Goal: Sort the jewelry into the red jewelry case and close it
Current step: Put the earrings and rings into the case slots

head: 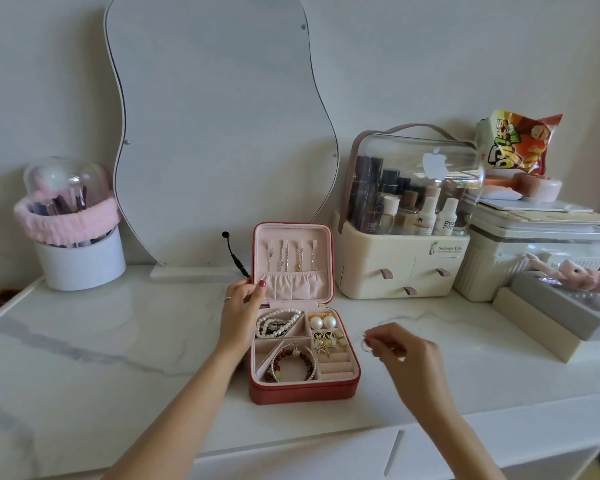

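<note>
The left hand (240,308) gripped the upright lid edge of the open red square jewelry case (303,344) (mid-table); just right, the right hand (404,355) pinched a small silver ring (366,345)

Two bare forearms enter from the near edge, both without sleeves, watches or bracelets. Left hand (238,315): a thin silver-coloured ring band on one of the fingers (228,299); the visible thumbnail carries dark red polish. Right hand (404,355): nails also painted dark red where they show at the fingertips; whether it wears a ring of its own cannot be told, as the fingertips are slightly blurred. Both wrists are bare. No other part of the person appears in the head view.
</note>
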